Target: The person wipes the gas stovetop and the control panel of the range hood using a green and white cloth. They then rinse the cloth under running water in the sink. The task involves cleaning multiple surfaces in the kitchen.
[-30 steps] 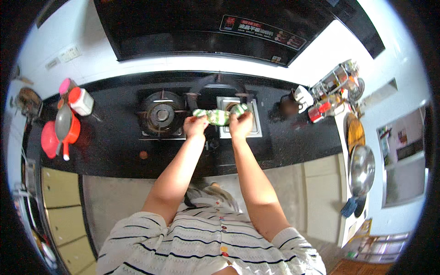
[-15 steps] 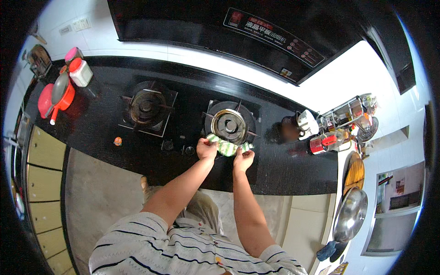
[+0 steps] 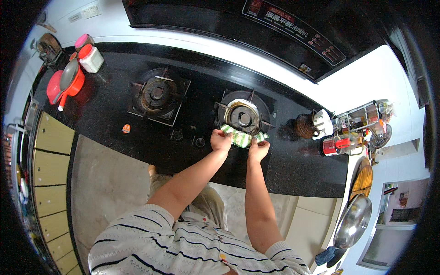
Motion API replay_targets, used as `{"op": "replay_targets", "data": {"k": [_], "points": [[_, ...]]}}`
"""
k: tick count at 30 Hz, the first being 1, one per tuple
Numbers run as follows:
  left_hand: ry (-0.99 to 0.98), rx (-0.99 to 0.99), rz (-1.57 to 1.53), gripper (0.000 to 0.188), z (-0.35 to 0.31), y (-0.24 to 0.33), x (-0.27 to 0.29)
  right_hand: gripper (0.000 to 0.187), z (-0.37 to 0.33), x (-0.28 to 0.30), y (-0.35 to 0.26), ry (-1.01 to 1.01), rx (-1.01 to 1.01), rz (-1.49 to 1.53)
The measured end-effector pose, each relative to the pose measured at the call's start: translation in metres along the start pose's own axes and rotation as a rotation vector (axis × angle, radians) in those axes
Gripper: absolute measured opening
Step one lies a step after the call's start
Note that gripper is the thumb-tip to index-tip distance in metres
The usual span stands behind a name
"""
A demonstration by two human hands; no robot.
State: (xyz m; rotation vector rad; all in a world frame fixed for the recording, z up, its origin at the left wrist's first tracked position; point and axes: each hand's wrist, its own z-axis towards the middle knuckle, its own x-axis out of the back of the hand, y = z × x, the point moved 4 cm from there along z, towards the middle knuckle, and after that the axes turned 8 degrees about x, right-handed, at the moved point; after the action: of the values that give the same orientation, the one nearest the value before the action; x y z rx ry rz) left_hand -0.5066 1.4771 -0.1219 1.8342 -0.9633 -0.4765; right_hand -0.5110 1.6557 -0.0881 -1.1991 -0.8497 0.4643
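Observation:
At the near side of the right gas burner (image 3: pixel 245 117), a green-and-white striped cloth (image 3: pixel 241 138) is stretched between my hands. My left hand (image 3: pixel 221 140) is closed on its left end, thumb and fingers pinching the fabric. The other end is pinched by my right hand (image 3: pixel 258 150), which is also closed. The cloth lies against the front edge of the burner and covers part of it. A metal ring surrounds the burner head, with dark pan-support arms reaching outward.
The left burner (image 3: pixel 157 94) sits on the black countertop (image 3: pixel 105 130), beside control knobs (image 3: pixel 199 141). Far left are a red-handled pan (image 3: pixel 69 80) and a red-lidded jar (image 3: pixel 91 59). At right stand a white pitcher (image 3: pixel 322 123) and a condiment rack (image 3: pixel 360 117). A range hood (image 3: pixel 206 27) hangs above.
The whole view has shifted, so the stove and counter appear farther right. Both hands keep their hold on the cloth at the burner's near edge, with little other visible difference.

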Motion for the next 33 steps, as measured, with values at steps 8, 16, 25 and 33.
{"op": "replay_targets", "data": {"k": [8, 16, 25, 33], "points": [[-0.082, 0.115, -0.188, 0.036, 0.006, -0.042, -0.009, 0.038, -0.003, 0.011, 0.012, 0.000, 0.077, -0.217], [-0.020, 0.078, -0.008, 0.037, -0.006, -0.026, -0.016, 0.045, 0.020, 0.012, 0.033, -0.046, 0.001, -0.225], [0.013, 0.154, -0.037, 0.039, 0.001, -0.010, -0.013, 0.038, 0.028, 0.002, 0.033, -0.108, 0.035, -0.101], [-0.234, -0.540, 0.281, 0.032, -0.104, 0.043, 0.029, 0.030, -0.050, 0.082, -0.034, -0.066, 0.361, -0.138]]}}
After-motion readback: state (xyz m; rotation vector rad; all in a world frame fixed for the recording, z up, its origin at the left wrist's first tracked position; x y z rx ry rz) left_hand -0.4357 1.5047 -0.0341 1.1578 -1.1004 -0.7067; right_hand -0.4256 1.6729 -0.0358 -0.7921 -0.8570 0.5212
